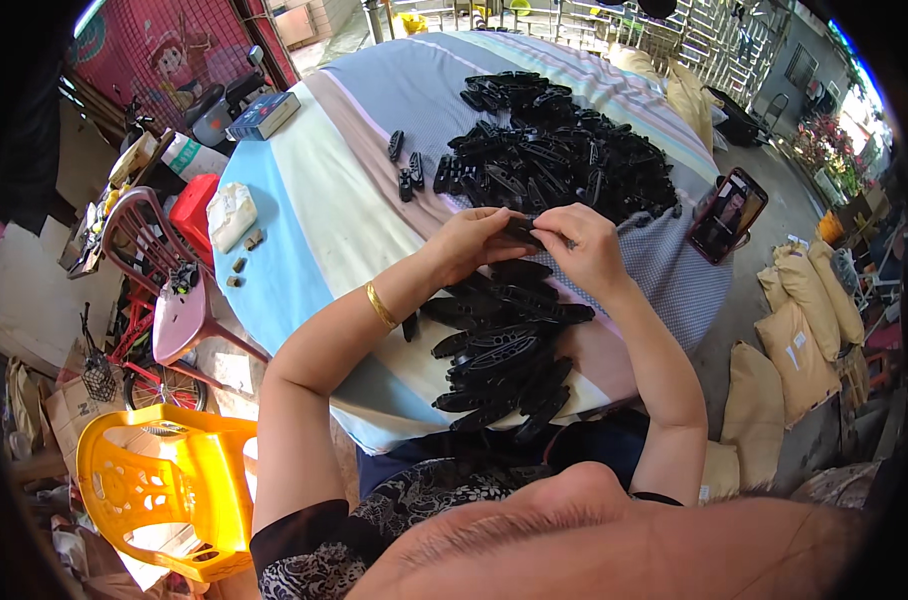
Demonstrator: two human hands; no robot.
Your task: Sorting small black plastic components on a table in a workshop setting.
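gold bangle (380, 306), black-and-white patterned top (429, 497)

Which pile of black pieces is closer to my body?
The smaller pile, on your side of your left hand and right hand; the larger pile spreads across the tablecloth beyond both.

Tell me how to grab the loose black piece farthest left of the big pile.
Best pinched by its two long sides near the middle, coming from above and slightly left. The loose black piece is slim, points roughly away from the person, and lies apart, with the other pieces and the big pile to its right.
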